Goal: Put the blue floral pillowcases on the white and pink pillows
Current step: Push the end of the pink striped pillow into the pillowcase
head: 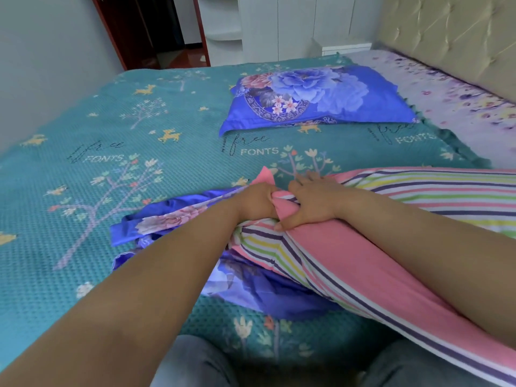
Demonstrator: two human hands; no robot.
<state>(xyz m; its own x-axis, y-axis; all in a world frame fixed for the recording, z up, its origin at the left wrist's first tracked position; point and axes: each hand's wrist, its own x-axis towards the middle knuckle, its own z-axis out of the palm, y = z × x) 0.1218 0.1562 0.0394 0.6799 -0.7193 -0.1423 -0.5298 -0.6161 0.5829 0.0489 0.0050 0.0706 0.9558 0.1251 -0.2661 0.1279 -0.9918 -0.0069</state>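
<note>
A long pillow (363, 261) with pink panels and coloured stripes lies across the near right of the bed, its left end bunched up. My left hand (255, 201) and my right hand (312, 203) both grip that pink end, side by side. A loose blue floral pillowcase (268, 289) lies crumpled under the pillow's end and spreads to the left. Farther back, a second pillow (315, 97) sits inside its blue floral pillowcase, lying flat on the bed.
The bed wears a teal bedspread (125, 163) with deer and trees. A lilac floral sheet (460, 107) shows at the right below a beige padded headboard (452, 32). White cupboards (293, 23) and a dark doorway (150, 29) stand beyond. My knees (195, 364) touch the near edge.
</note>
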